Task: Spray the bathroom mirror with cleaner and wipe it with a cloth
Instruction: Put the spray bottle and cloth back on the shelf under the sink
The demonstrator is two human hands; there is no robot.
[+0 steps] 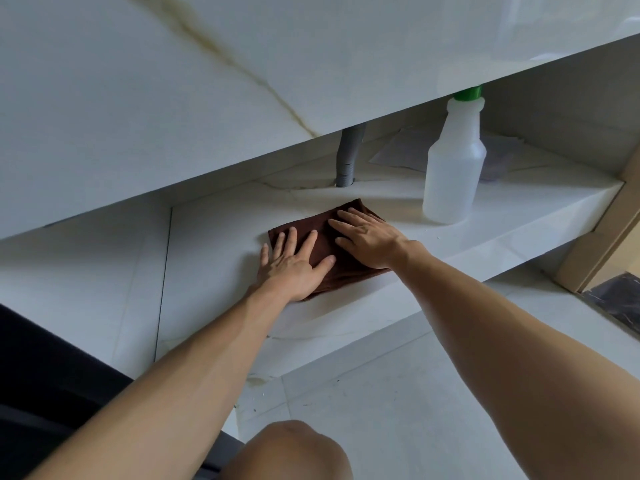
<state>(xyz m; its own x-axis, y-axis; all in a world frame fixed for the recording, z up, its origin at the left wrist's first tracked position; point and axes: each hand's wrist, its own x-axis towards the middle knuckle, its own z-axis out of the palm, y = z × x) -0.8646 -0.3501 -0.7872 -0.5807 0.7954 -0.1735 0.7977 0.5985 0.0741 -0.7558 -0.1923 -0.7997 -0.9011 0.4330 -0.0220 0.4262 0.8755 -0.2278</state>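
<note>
Hidden and cut-off parts under the vanity

The spray bottle's (453, 161) head was hidden behind the slab (173, 98) above; so was the grey drain hose's (348, 157) upper end. Both hands covered much of the brown cloth (323, 244).

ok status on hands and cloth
Left hand and right hand flat on cloth, on shelf. Spray bottle upright beside, untouched. Nothing in the way.

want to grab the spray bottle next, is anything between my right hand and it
Nothing visible. The right hand lies flat on the brown cloth; bare shelf separates it from the spray bottle, standing upright to its right.
</note>
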